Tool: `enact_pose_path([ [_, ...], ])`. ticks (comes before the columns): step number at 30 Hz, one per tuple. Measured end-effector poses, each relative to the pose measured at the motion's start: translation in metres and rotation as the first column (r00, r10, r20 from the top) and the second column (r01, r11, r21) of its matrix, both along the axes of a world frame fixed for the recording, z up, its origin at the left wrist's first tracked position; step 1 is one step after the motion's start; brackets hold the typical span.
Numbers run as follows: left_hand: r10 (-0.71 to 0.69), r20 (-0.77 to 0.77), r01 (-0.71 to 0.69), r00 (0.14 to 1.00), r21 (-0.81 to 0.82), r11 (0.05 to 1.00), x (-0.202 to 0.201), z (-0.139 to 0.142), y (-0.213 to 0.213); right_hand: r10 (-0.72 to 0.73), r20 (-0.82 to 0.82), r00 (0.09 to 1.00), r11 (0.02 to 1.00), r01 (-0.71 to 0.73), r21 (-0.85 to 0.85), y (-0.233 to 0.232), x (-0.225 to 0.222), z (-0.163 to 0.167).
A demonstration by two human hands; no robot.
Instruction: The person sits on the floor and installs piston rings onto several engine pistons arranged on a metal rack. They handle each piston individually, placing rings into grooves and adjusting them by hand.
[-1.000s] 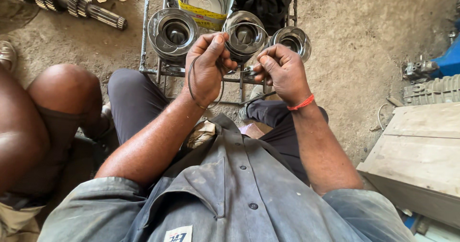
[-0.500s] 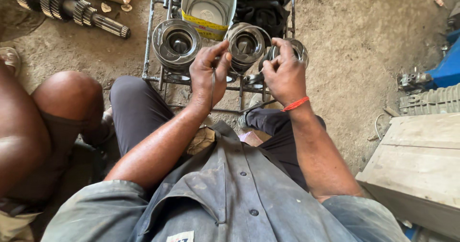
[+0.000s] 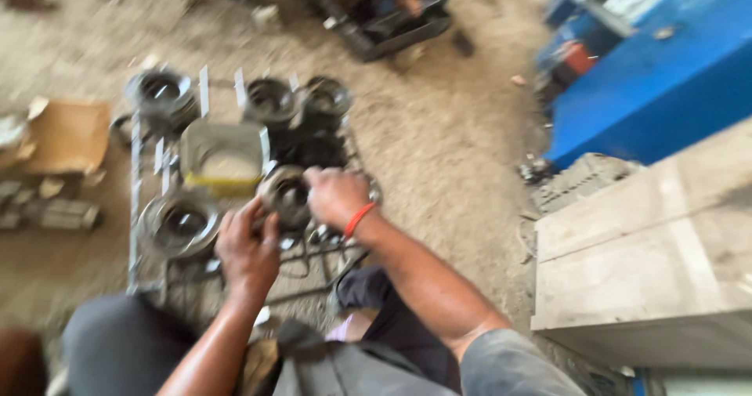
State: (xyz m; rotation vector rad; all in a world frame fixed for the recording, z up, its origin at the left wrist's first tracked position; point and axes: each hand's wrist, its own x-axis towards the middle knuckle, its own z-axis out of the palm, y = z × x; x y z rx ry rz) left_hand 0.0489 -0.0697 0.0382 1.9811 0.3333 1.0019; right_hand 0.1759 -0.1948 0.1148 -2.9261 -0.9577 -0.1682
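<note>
Now the view has swung hard up and to the right versus the earlier frames, and everything is motion-blurred. Both hands stay on the same round metal cylinder part (image 3: 288,195), which sits on the wire rack (image 3: 135,231) in front of the person's knees. Left hand (image 3: 249,249) is below and left of the part, fingers curled up against its lower rim; looks like a grip, but blur hides the fingertips. Right hand (image 3: 337,196), with a red wristband (image 3: 358,220), covers the part's right side, closed around it as far as can be told. Earlier the hands were side by side at the part's top; now the right one has come over further and the left has dropped lower, so the part seems to be mid-turn or mid-adjustment, not released.

Another similar round part (image 3: 178,225) stands just left of the held one on the rack; three more (image 3: 270,98) line the far end, with a square pale container (image 3: 223,157) between. A flat cardboard piece (image 3: 69,133) lies on the dirt floor to the left. A pale wooden bench (image 3: 650,247) and a blue machine body (image 3: 666,75) now show on the right, newly in frame.
</note>
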Motion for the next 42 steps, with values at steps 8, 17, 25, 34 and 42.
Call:
enact_pose_path([
  [8, -0.093, -0.041, 0.086, 0.995, -0.149, 0.985, -0.006, 0.006, -0.007, 0.039, -0.06, 0.997, 0.995, -0.033, 0.096, -0.003, -0.009, 0.006],
  [17, -0.092, -0.058, 0.083, 0.994, -0.14, 0.987, -0.001, 0.0, -0.01, -0.045, -0.177, 0.983, 0.998, 0.035, -0.058, -0.007, 0.022, -0.011],
  [25, -0.124, -0.014, 0.118, 0.992, -0.206, 0.971, 0.005, -0.03, -0.008, 0.081, -0.259, 0.963, 0.995, -0.092, -0.033, -0.002, 0.062, -0.019],
  [34, -0.157, 0.04, 0.161, 0.987, -0.336, 0.928, 0.01, -0.042, -0.007, 0.068, -0.177, 0.982, 0.989, -0.09, -0.121, 0.031, 0.041, 0.006],
  [42, -0.202, 0.015, 0.189, 0.979, -0.423, 0.886, 0.009, -0.067, -0.008, 0.244, -0.297, 0.923, 0.97, -0.234, 0.069, 0.029, 0.064, -0.025],
])
